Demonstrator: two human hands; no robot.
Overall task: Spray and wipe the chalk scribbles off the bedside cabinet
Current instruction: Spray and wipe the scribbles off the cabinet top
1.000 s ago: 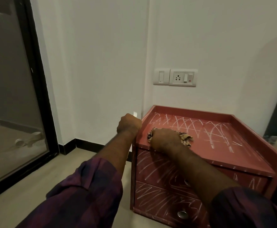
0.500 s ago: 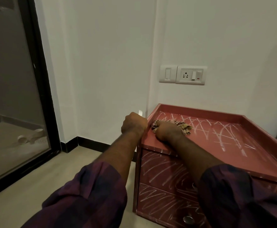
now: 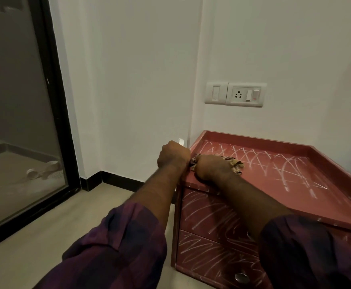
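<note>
R hand (image 3: 213,166) fisted, pressing cloth (image 3: 234,164) on cabinet (image 3: 274,184) top, near-left corner | L hand (image 3: 173,156) just left, gripping white sprayer (image 3: 180,141) | chalk scribbles (image 3: 285,163) to right

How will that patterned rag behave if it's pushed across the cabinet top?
The rag looks crumpled and limp under the right hand, so it will probably bunch rather than slide flat. It likely catches at the cabinet top's raised rim.

Patterned cloth (image 3: 236,166) on chalk-scribbled red cabinet (image 3: 274,184) top.
</note>
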